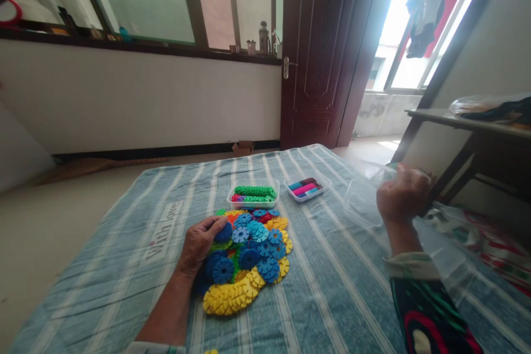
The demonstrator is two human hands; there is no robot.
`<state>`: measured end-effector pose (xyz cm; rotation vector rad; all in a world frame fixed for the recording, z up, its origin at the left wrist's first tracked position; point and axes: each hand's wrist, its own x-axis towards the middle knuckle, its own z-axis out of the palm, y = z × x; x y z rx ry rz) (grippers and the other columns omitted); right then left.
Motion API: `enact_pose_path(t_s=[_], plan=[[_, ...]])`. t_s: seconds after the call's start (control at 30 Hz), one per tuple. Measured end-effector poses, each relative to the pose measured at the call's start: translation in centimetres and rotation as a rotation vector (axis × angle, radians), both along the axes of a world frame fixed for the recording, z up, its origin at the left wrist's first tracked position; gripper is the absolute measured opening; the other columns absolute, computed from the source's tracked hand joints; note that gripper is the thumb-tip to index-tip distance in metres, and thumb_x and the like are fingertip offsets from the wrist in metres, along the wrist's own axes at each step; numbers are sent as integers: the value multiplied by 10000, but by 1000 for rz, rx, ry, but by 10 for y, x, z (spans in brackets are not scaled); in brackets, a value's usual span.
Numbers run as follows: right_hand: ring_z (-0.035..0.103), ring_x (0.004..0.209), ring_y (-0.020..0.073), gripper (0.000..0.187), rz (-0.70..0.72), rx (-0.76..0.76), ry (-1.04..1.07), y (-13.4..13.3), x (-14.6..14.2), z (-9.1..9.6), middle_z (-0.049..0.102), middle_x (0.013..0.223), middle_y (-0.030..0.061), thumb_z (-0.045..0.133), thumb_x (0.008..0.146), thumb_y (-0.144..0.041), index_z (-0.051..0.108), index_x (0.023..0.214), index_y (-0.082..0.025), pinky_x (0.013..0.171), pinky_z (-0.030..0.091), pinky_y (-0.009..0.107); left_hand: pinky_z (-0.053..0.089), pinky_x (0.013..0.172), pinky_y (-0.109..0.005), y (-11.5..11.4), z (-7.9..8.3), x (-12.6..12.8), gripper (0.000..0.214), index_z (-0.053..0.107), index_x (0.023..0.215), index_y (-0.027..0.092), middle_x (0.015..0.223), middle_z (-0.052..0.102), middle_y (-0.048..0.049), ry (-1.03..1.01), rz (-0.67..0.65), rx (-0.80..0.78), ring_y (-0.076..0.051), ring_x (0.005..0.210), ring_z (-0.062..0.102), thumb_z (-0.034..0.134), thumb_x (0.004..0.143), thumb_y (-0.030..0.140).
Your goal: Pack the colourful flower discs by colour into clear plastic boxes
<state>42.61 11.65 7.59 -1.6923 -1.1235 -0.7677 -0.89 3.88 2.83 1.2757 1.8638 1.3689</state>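
My left hand [199, 246] is at the left side of a heap of snowflake discs [249, 254], its thumb and fingers closed on blue snowflake discs [224, 232]. The heap is mostly blue and yellow, with some green, red and orange. A curved row of yellow discs [232, 296] lies at its near edge. My right hand [402, 193] is raised at the right, closed and slightly blurred. Faint clear plastic shows beside its fingers; what they hold I cannot make out. A clear plastic box [360, 204] stands left of that hand.
Behind the heap, one clear box [253, 204] holds green and red rows of discs; another box [307, 196] holds blue, pink and dark rows. All rest on a striped blue cloth [315, 287]. More clear plastic [448, 265] and a printed bag [485, 238] lie at the right.
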Motion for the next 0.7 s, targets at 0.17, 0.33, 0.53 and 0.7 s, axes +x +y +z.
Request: enact_pose_path(t_s=[0.17, 0.33, 0.53, 0.7], plan=[[549, 968, 336, 376, -38, -137, 59, 1, -3, -13, 581, 1052, 191, 489, 834, -261, 638, 1150, -122, 720, 440, 434, 498, 679, -277, -2, 1, 0, 383, 752, 703, 180, 664, 697, 3, 39, 12, -10, -203, 688, 612, 649, 623, 541], [557, 972, 343, 461, -37, -146, 196, 3, 5, -9, 607, 1016, 194, 539, 800, -368, 637, 1162, -101, 783, 447, 443, 492, 699, -265, -2, 2, 0, 368, 750, 672, 189, 655, 699, 18, 98, -3, -26, -205, 704, 623, 640, 624, 537], [544, 992, 350, 537, 67, -130, 266, 1, 9, 7, 607, 983, 188, 574, 759, -506, 662, 1106, -107, 832, 437, 469, 503, 746, -284, -1, 1, -2, 368, 743, 663, 202, 683, 726, 6, 131, 41, -17, -245, 773, 660, 645, 588, 549], [525, 1079, 385, 517, 65, -111, 204, -11, 1, 13, 608, 1091, 234, 603, 730, -410, 646, 1129, -85, 877, 411, 522, 483, 917, -339, 2, -6, -4, 355, 739, 741, 207, 824, 761, -22, 129, 89, 4, -278, 910, 675, 640, 574, 505]])
